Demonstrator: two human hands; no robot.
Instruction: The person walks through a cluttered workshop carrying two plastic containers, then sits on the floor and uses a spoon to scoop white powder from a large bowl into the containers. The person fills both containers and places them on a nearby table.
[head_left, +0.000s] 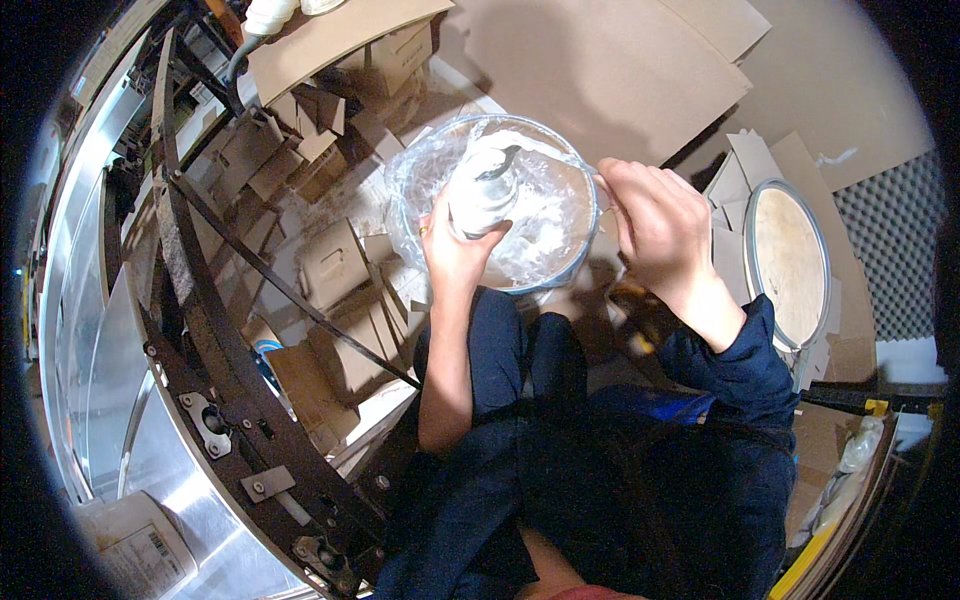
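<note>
My left hand (466, 251) is wrapped around a white container (484, 199), held over a round drum (596, 217). White paste coats the container, and a dark gap shows at its upper end. A clear plastic liner (409, 187) covers the drum's rim, and a white substance (544, 229) lies inside. At the drum's right rim, the fingers of my right hand (664, 217) are closed on the end of a thin, white-smeared tool (551, 148). This tool reaches left towards the container's top; its exact kind is unclear.
A round lid-like disc with a metal ring (787, 266) leans at right against cardboard. Cardboard boxes (334, 259) and scraps cover the floor at left. A dark metal frame (217, 337) and shiny sheet metal (172, 480) curve along the left. Large cardboard sheets (600, 75) lie beyond the drum.
</note>
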